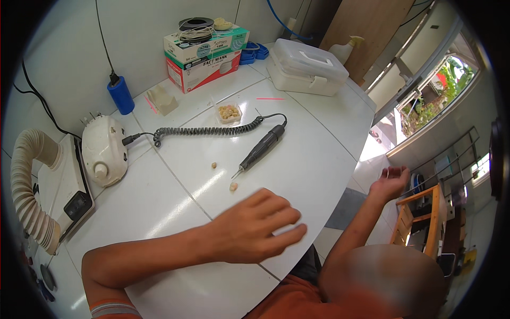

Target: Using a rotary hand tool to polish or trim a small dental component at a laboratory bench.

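Note:
My left hand (260,223) hangs over the white tiled table (313,149), palm down, its fingers loosely bent and apart, holding nothing. Near it lie a small pale tooth-like piece (233,186) and a black rotary handpiece (262,146) with a thin metal tip. A smaller piece (214,165) sits farther back. A coiled cord links the handpiece to the white control unit (102,150). Behind, a small clear container (228,113) holds several pale pieces. Off the table’s right edge, my right hand (390,181) is raised palm up, fingers curled but apart, with nothing visible in it.
At left stand a device with a ribbed hose (33,194) and a blue cylinder (121,95). Two stacked boxes (202,68) with spools on top and a white lidded case (307,69) line the back. A wooden rack (419,202) stands beyond the right edge, near an opening outdoors.

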